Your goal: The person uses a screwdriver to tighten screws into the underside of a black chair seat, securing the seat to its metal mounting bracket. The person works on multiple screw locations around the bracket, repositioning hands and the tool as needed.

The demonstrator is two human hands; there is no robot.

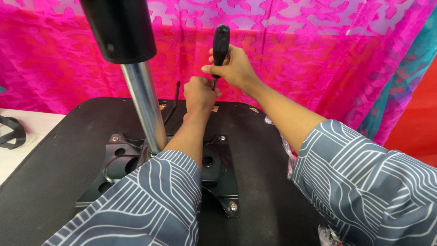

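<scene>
Head view: the right hand [236,68] is wrapped around a black-handled screwdriver [221,45], held upright at the far edge of the upturned black chair seat [54,155]; the left hand [199,94], fisted, steadies its shaft. A slip could jab those knuckles

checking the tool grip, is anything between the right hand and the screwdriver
Nothing visible. The right hand is wrapped directly around the black screwdriver handle, and the left hand sits just below it near the tip, above the upturned chair seat. The tip itself is hidden behind the left hand.
</scene>
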